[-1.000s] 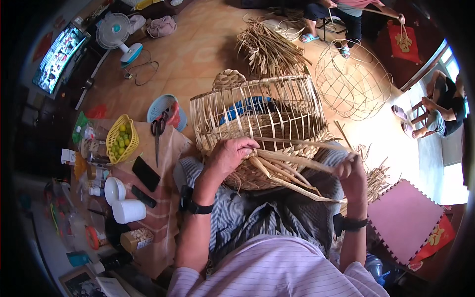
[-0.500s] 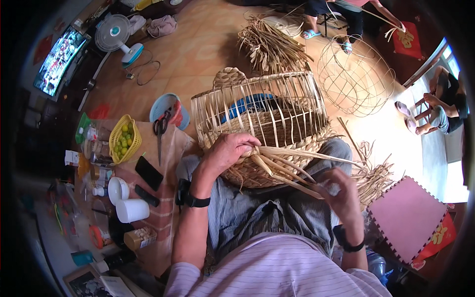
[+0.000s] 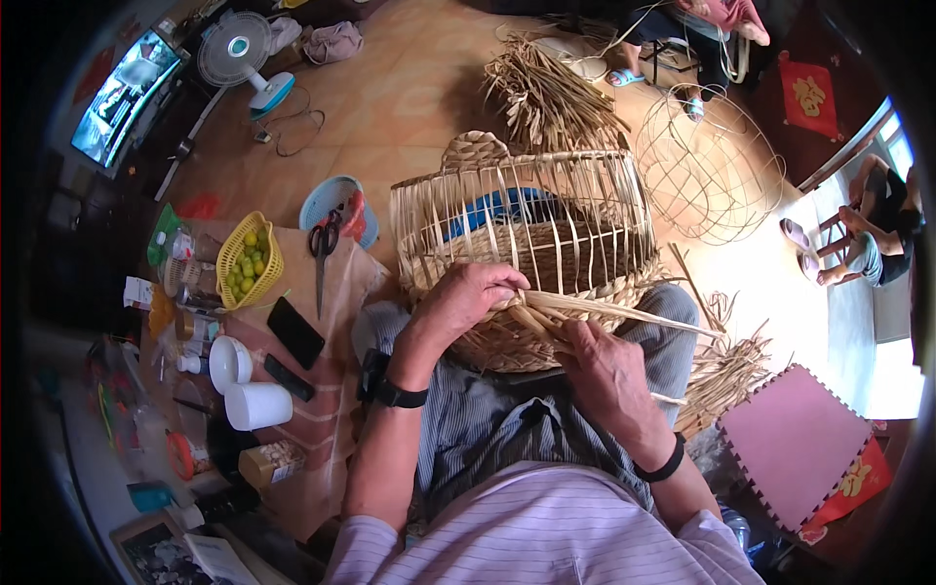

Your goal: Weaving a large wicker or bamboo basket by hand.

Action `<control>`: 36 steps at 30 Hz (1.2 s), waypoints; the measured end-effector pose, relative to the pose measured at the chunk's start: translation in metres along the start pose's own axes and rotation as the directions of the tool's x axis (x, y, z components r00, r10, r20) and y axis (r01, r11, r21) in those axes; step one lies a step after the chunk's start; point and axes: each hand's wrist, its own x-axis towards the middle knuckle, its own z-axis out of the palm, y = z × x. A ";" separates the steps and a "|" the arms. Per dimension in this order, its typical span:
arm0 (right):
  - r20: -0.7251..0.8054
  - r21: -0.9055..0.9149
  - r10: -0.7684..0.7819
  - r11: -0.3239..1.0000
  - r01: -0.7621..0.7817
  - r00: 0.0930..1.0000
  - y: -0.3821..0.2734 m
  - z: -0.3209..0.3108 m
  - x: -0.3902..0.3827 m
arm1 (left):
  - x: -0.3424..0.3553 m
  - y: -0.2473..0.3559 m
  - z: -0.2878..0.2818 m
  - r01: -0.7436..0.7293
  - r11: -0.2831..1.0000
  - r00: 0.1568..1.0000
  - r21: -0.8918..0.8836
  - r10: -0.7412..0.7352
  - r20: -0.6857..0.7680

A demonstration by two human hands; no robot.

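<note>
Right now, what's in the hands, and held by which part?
Flat, pale tan plant-fibre strips: the left hand pinches them where they meet the straw-coloured woven basket; the right hand grips lower ones slightly farther along.

1. The head view comes from the left one of two wide fisheye cameras worn side by side on the person's head.
2. It faces down and forward, upright; the striped shirt (image 3: 517, 522) fills the lower middle, close to the lens, and both forearms rise from below.
3. Left hand (image 3: 475, 297), right hand (image 3: 606, 375) and woven basket (image 3: 526, 258) sit around the center, within arm's reach.
4. The desk (image 3: 297, 509) is seen from above on the left, its right edge beside the person's leg.
5. Farther off, the floor (image 3: 409, 97) runs toward the top, and straight edges bend near the dark rim.
</note>
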 end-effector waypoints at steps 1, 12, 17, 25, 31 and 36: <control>-0.006 -0.007 0.006 1.000 -0.006 1.000 -0.002 -0.007 0.000 | -0.001 -0.001 0.000 0.002 1.000 1.000 -0.004 -0.003 -0.012; 0.063 -0.023 -0.266 0.963 0.268 0.962 -0.063 0.020 0.000 | 0.000 -0.005 0.004 -0.045 0.998 0.998 -0.033 0.043 -0.037; 0.025 -0.145 -0.403 0.904 0.402 0.915 -0.035 -0.001 0.030 | -0.008 -0.009 0.007 -0.086 0.993 0.996 0.084 0.087 -0.010; -0.200 -0.204 -0.315 0.940 0.275 0.928 0.020 -0.032 0.078 | -0.024 0.005 0.043 -0.113 0.961 0.949 0.252 0.179 -0.258; -0.394 -0.204 -0.350 0.935 0.291 0.850 -0.007 -0.024 0.036 | -0.024 0.000 0.060 0.003 0.978 0.903 0.207 0.086 -0.420; -0.124 0.412 0.122 0.909 -0.061 0.985 0.005 0.009 0.028 | -0.022 -0.004 0.067 -0.048 0.995 0.857 0.085 0.085 -0.509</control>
